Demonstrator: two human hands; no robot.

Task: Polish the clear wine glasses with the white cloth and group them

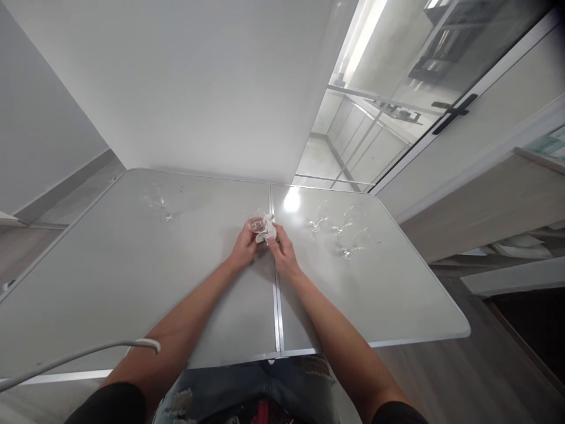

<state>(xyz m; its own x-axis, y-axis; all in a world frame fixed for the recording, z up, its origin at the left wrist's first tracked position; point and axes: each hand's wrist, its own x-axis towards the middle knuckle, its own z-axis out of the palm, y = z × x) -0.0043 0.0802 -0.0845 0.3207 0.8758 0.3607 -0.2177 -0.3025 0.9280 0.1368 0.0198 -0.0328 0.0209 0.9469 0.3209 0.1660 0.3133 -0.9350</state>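
Glass (256,224) between both grips (243,246), arms (324,303) forward

White glare on table (132,265); edges stretched; top-right corner dark.

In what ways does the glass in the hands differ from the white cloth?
The glass is see-through, while the white cloth is opaque. The glass has a rounded form; the white cloth is crumpled. The left hand holds the glass; the right hand grips the white cloth. Both are held above the table.
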